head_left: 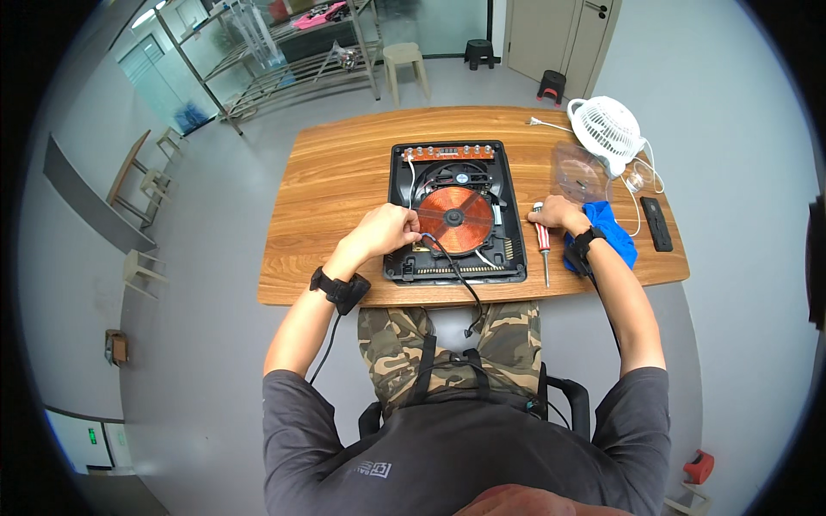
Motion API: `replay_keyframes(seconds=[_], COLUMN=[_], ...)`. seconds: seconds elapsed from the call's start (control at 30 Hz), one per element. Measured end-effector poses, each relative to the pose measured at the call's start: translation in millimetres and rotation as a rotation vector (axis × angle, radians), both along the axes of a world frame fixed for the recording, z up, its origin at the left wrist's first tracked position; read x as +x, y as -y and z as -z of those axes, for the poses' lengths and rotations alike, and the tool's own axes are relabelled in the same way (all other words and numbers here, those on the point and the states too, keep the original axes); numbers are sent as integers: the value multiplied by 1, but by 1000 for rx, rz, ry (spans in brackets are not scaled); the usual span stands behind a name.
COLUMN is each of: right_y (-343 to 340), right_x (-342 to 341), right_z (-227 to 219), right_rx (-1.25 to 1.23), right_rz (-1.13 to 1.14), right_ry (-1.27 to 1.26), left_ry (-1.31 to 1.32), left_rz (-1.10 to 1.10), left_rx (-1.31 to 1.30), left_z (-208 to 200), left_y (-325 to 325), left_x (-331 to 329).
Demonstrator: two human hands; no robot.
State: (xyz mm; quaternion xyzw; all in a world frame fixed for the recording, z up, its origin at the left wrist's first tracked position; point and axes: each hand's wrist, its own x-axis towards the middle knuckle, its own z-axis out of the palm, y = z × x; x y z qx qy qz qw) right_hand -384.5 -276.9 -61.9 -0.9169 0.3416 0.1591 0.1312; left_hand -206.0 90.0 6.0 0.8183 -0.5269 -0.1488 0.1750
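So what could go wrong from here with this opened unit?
The black cord hangs over the edge of the table, so it might snag. The left hand is close to the copper coil and could bump it. The screwdriver at the right hand points toward the person, so a slip might poke them.

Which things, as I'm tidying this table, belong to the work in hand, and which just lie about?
In the work, it seems: open black appliance with copper coil; black cord, at the left hand; screwdriver, at the right hand.
Apparently lying about: white fan; clear tray; blue cloth; black bar.
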Motion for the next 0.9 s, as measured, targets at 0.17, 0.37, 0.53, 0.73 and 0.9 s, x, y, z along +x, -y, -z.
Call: replay_keyframes(seconds=[0.17, 0.37, 0.53, 0.73, 0.9], right_y=[-6, -18, -38, -98, -106], right_x=[-4, -12, -15, 2, 16], right_z=[2, -14, -46, -57, -29], right_rx=[-42, -86, -214, 86, 56], right_rz=[-72, -12, -54, -189, -193], right_ry=[61, 96, 427, 488, 361], left_ry=[9, 4, -49, 89, 224], left_rz=[-25, -37, -70, 40, 68], left_rx=[-15, -50, -86, -219, -110], left_z=[1, -3, -2, 0, 3], left_y=[0, -1, -5, -1, 16], left_x=[-6, -11, -8, -38, -58])
